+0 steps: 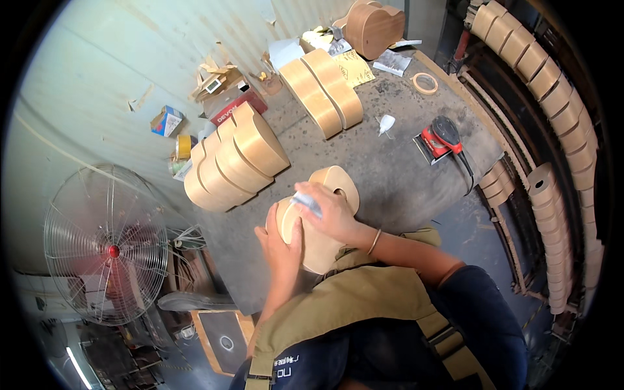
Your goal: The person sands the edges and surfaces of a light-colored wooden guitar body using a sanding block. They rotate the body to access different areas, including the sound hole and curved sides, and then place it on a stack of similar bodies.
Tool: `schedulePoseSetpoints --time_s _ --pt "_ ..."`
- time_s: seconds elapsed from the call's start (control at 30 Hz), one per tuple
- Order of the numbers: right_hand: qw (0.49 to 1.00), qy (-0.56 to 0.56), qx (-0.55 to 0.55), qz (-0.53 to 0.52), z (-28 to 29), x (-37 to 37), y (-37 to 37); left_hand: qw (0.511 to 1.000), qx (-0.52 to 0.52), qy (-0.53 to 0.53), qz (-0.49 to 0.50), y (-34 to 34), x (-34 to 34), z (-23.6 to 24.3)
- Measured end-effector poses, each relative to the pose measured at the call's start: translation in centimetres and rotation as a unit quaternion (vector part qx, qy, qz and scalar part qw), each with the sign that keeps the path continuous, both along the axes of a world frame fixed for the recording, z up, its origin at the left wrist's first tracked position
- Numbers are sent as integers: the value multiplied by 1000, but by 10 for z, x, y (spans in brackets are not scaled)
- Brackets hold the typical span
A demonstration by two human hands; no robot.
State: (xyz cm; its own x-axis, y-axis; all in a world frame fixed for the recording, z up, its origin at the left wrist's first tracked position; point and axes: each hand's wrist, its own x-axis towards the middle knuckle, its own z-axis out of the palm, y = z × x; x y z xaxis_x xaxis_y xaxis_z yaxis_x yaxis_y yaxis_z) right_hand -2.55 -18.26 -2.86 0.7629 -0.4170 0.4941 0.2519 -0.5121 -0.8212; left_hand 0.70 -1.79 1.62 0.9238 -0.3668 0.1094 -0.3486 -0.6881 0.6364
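Note:
A small pale wooden guitar body [322, 253] with a round sound hole rests against my front at the near edge of the workbench. My left hand [278, 247] grips its left rim, thumb on top and fingers round the side. My right hand [331, 214] holds a grey sanding piece [307, 202], slightly blurred, on the rim near the upper left of the body, close to my left thumb.
Stacked guitar bodies [260, 149] [331, 91], a red electric sander [442, 140], a white bottle [387, 123] and tape ring [424, 83] lie on the bench [396, 182]. A darker body [374, 29] is behind. A fan [104, 247] stands left; racks of wooden bodies [546, 78] line the right.

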Motion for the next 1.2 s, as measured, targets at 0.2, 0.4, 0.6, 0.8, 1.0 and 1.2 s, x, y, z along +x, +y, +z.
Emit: schedulePoseSetpoints --time_s 0.2,0.4,0.6,0.8,1.0,1.2 --pt "990 54 -124 -44 -46 13 -47 1000 -2 6 11 11 5 -7" --pt "988 135 -21 -74 -64 41 -74 1000 -2 -3 20 12 9 -11" --pt "992 -11 -124 26 -55 18 -61 1000 -24 -14 14 14 10 -16" --pt "945 304 95 -78 -60 43 -106 999 -22 -28 4 7 5 -6" --pt "998 45 -44 14 -37 10 -77 999 -31 -25 7 5 3 -2" --pt "963 258 57 -54 -44 31 -115 998 -35 -44 -24 2 6 4"
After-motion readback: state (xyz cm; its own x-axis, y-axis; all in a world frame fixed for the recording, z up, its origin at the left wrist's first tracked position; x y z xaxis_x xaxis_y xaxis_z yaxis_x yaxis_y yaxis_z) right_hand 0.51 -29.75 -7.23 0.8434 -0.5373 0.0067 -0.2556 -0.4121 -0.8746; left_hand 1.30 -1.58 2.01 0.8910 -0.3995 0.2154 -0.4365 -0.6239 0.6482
